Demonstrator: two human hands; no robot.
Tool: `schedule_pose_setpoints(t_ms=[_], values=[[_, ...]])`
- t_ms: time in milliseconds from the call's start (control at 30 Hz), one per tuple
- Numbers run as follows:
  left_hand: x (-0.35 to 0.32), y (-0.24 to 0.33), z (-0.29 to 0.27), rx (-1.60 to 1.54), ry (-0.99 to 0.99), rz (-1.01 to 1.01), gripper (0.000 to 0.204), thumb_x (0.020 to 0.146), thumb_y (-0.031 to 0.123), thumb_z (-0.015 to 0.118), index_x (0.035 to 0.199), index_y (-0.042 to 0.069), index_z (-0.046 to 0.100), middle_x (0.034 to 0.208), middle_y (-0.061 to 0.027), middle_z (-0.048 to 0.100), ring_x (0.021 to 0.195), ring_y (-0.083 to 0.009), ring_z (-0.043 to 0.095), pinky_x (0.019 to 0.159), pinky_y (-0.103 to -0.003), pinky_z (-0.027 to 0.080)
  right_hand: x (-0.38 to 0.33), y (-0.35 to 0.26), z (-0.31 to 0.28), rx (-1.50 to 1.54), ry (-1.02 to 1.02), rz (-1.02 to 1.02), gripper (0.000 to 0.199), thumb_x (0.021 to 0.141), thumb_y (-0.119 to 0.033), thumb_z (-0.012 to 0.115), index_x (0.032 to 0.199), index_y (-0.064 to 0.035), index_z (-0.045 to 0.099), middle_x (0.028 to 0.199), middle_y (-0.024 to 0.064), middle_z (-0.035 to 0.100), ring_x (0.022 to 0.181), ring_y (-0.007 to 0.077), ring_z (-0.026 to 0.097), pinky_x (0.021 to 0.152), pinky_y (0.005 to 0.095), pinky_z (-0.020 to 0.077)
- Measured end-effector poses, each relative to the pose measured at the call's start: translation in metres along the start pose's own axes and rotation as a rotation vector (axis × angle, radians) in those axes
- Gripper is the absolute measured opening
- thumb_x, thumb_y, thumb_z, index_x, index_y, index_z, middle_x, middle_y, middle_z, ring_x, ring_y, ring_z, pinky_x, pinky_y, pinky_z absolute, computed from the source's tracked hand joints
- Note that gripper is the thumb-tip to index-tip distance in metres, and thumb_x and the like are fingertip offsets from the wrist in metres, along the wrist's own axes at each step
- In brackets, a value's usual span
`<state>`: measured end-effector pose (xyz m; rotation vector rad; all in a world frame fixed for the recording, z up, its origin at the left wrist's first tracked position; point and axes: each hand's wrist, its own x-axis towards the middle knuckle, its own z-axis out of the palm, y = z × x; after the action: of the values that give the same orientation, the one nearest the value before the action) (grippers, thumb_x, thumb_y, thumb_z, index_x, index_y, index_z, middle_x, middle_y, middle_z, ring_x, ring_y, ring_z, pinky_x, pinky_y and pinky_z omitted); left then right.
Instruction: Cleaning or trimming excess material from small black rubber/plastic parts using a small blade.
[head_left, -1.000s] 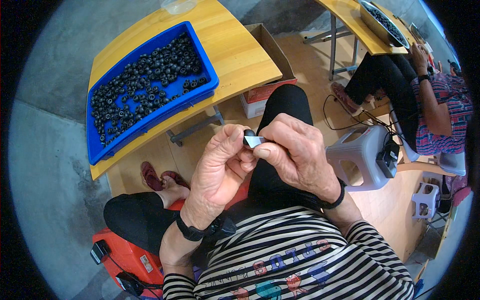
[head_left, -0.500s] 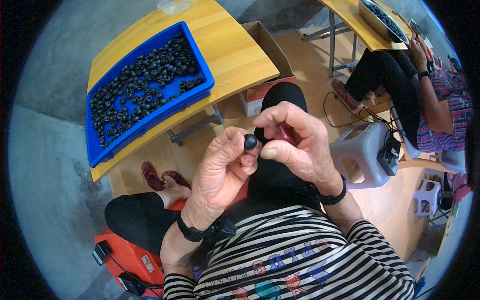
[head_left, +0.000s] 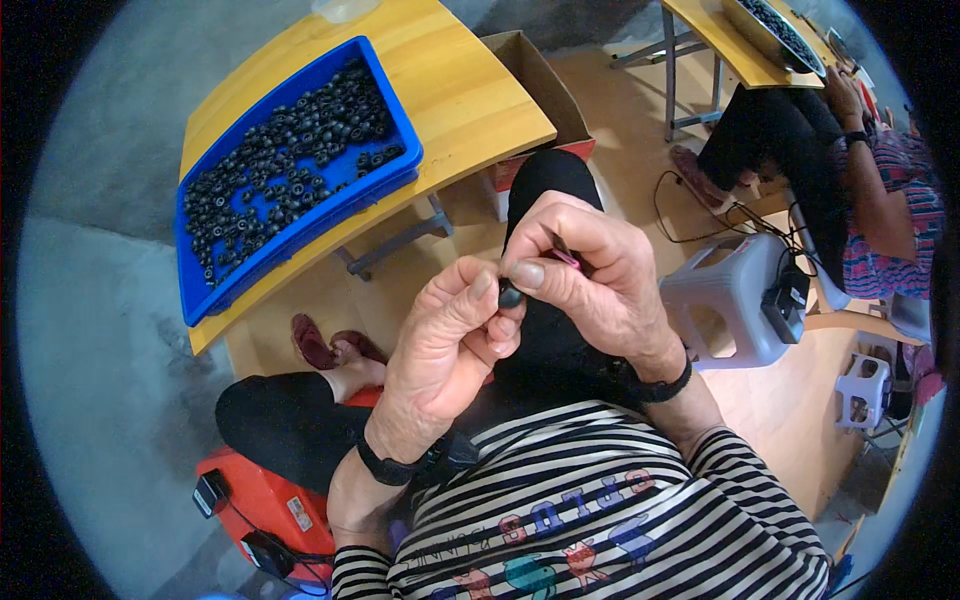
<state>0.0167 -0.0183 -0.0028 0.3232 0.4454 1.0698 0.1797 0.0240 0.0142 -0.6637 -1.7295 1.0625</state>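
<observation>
My left hand point(head_left: 445, 345) and my right hand point(head_left: 590, 275) meet above my lap, fingertips pressed together. Between them sits a small black rubber ring point(head_left: 510, 295), pinched by my left thumb and forefinger and by my right thumb. A thin pink tool point(head_left: 566, 257) shows between the fingers of my right hand. Both wrists wear black bands. Up and to the left, a blue tray point(head_left: 400, 125) full of the same small black rings rests on a wooden table point(head_left: 470, 80).
A cardboard box point(head_left: 540, 75) stands beyond the table's right end. A grey plastic stool point(head_left: 725, 300) with a black device and cables stands at my right. Another person point(head_left: 880, 190) sits at a second table point(head_left: 715, 40) at the upper right. A red stool point(head_left: 270, 500) is under me.
A pale piece held at my fingertips a second ago is gone from sight; a small black ring now sits there. My hands have shifted slightly, still pressed together.
</observation>
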Motion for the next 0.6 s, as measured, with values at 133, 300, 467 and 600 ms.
schedule_pose_setpoints(t_ms=[133,300,467,600], values=[[-0.009,0.006,0.011,0.016,-0.010,0.036,0.014,0.084,0.018,0.062,0.087,0.006,0.055,0.078,-0.0051,0.058,0.061,-0.0079,0.050,0.053,-0.021,0.039,-0.005,-0.011,-0.002,0.098,0.005,0.025,0.012,0.081,-0.012,0.060,0.081,-0.0006,0.058,0.071,0.0063,0.051,0.063,0.0146,0.048,0.055,0.0252,0.0373],[-0.016,0.011,0.020,0.051,-0.066,0.070,0.015,0.084,0.018,0.062,0.087,0.005,0.055,0.079,-0.0046,0.057,0.061,-0.0077,0.049,0.053,-0.020,0.039,-0.014,-0.024,-0.011,-0.118,-0.048,-0.162,0.038,0.085,-0.038,0.055,0.085,0.0004,0.057,0.072,0.0090,0.051,0.062,0.0191,0.050,0.055,0.0264,0.0380],[-0.026,0.011,0.035,0.072,-0.058,0.101,0.015,0.085,0.019,0.061,0.087,0.005,0.055,0.077,-0.0038,0.057,0.062,-0.0075,0.050,0.053,-0.020,0.040,-0.020,-0.038,-0.006,-0.267,-0.011,-0.252,0.034,0.084,-0.035,0.056,0.084,-0.0010,0.056,0.072,0.0107,0.052,0.063,0.0257,0.053,0.056,0.0326,0.0429],[-0.033,0.015,0.042,0.036,-0.047,0.062,0.016,0.085,0.020,0.060,0.089,0.006,0.055,0.077,-0.0033,0.057,0.062,-0.0074,0.051,0.054,-0.020,0.041,-0.020,-0.046,-0.005,-0.304,-0.014,-0.282,0.025,0.081,-0.026,0.061,0.083,-0.0012,0.056,0.071,0.0105,0.052,0.062,0.0270,0.053,0.055,0.0332,0.0437]])
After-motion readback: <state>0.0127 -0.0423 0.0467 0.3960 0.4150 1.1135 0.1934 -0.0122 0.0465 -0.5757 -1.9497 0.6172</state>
